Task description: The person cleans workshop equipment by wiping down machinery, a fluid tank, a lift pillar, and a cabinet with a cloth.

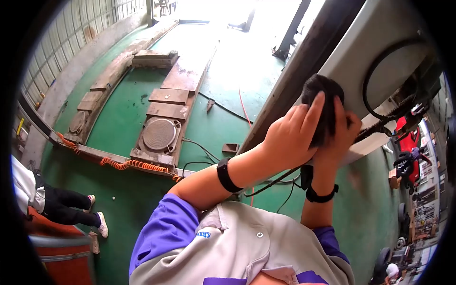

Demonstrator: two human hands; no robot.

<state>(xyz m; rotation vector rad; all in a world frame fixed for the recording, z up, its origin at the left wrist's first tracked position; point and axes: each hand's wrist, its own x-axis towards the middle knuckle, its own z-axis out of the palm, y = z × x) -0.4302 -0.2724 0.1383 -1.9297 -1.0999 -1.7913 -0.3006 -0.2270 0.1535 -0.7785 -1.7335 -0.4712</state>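
A dark, rounded object (317, 84) is up at the right, in front of a pale panel (354, 50) with a dark edge. My left hand (290, 130) is closed against its left side, fingers pointing up. On its right side, my right hand (346, 129) has its fingers bent round it. What the object is, I cannot make out. A thin black hose (365, 88) loops to the right of my hands, and a dark ribbed rod (396, 110) runs beside them.
Vehicle lift platforms (178, 78) stand on the green floor to the left, with an orange coiled hose (135, 165) along their front. A person's legs (71, 206) are at the far left, by an orange cabinet (64, 240). Tools and a red vehicle (409, 142) are at the right.
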